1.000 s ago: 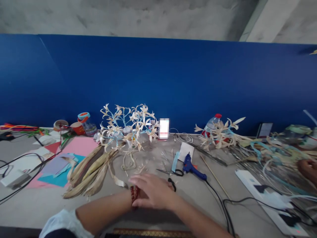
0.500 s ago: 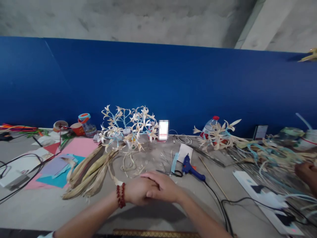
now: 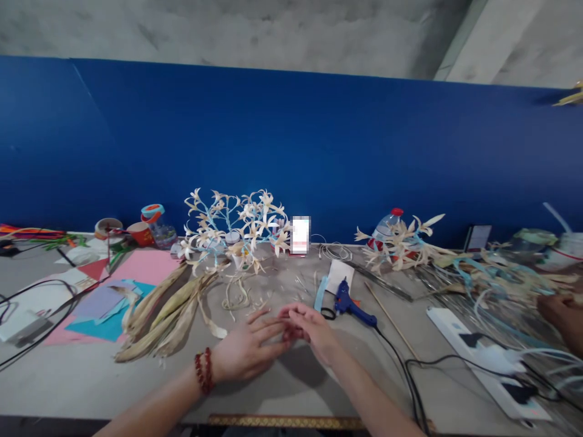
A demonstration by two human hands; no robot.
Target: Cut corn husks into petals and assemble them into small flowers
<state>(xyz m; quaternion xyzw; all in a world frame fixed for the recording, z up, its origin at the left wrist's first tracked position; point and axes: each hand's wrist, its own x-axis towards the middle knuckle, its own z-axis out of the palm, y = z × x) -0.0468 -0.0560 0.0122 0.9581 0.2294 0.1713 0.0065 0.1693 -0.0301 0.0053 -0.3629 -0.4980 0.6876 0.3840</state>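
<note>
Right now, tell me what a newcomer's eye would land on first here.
Probably the blue partition across the back, with the larger bunch of pale flowers before it, left of centre. Next, likely the blue glue gun on the table, right of centre, and the red beads on the left wrist.

- Over the tabletop (image 3: 77, 388), our left hand (image 3: 252, 346) sits beside our right hand (image 3: 314, 331).
- Left of them we have the husks (image 3: 170, 315), then the papers (image 3: 102, 301).
- Behind our right hand lie the scissors (image 3: 333, 316), partly hidden.
- To our right come the glue gun (image 3: 353, 308), stick (image 3: 392, 321) and power strip (image 3: 449, 331), in that order.
- Farther back we see flowers (image 3: 252, 226) on the left, a cable coil (image 3: 334, 250), then the bottle (image 3: 388, 227).
- The partition (image 3: 319, 145) stands behind the tabletop.
</note>
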